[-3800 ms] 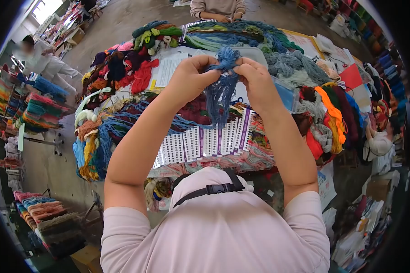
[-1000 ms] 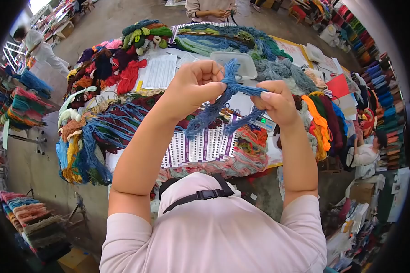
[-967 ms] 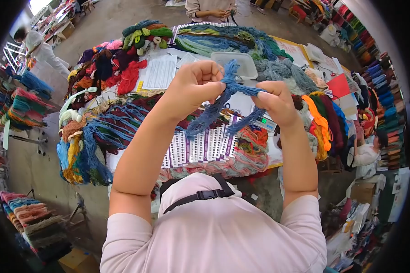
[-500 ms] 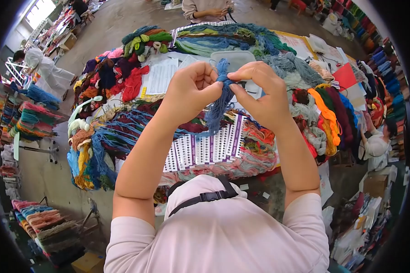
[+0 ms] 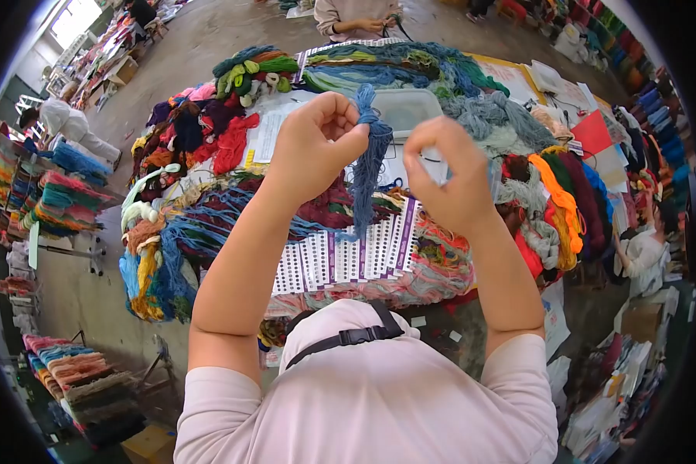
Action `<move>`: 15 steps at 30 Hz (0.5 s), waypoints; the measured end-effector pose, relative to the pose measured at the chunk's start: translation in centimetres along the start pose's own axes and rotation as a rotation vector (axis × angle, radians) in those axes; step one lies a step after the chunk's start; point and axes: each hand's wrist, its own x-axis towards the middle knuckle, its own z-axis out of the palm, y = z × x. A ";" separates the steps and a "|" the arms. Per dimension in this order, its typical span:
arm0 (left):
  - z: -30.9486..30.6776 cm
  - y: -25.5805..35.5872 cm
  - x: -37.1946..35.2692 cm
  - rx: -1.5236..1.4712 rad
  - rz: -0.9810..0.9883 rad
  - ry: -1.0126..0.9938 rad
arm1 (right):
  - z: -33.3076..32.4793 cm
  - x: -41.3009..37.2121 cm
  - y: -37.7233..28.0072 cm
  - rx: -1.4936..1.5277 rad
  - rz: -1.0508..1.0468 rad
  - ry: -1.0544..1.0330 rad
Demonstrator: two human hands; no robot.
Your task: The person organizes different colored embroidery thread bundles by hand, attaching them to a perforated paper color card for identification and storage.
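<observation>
A blue hank of yarn [image 5: 370, 158] hangs above the table, bound tight near its top, its loose strands dropping to a thin tail. My left hand [image 5: 321, 143] pinches it just below the looped top, fingers closed. To the right and apart from the hank is my right hand [image 5: 447, 174], thumb and forefinger brought together in a pinch; motion blurs it, and any thread between the fingertips is too fine to see. Under the hank lie white punched cards [image 5: 348, 255] with purple strips. Behind it stands a clear plastic tray [image 5: 421, 104].
Heaped yarn surrounds the work spot: red yarn [image 5: 233, 143] at left, grey-blue yarn [image 5: 479, 116] and orange yarn [image 5: 555, 193] at right. A printed sheet [image 5: 267, 135] lies left of my hands. Across the table a person [image 5: 359, 19] handles something dark. Yarn racks [image 5: 69, 201] stand leftward.
My right hand has come off the hank's binding and moved right and slightly down. My left hand keeps hold of the hank, which now hangs straighter and a little further left.
</observation>
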 end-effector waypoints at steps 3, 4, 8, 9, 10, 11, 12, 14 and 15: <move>0.7 0.9 -0.1 0.183 0.169 -0.010 | 0.4 1.5 -0.2 0.007 0.104 0.270; 0.8 0.9 0.0 0.184 0.171 -0.016 | 0.8 1.5 0.1 0.005 0.106 0.275; 0.7 0.4 0.4 0.033 0.069 -0.003 | 1.6 1.7 0.6 0.089 0.218 0.185; 0.6 0.3 0.4 0.011 0.015 -0.014 | 1.7 1.7 0.6 0.085 0.233 0.171; 0.3 0.3 0.4 0.014 0.013 -0.009 | 1.7 1.7 0.6 0.091 0.232 0.169; 0.1 0.4 0.5 0.059 0.003 0.006 | 1.7 1.8 0.4 0.047 0.179 0.159; -0.1 0.4 0.6 0.102 -0.006 0.022 | 1.7 1.8 0.3 0.002 0.126 0.148; -0.5 -0.4 1.0 0.103 0.009 0.029 | 1.3 1.8 0.4 -0.090 0.035 0.136; -0.8 -0.9 1.3 0.144 0.066 0.123 | 1.1 1.9 0.5 -0.186 -0.057 0.128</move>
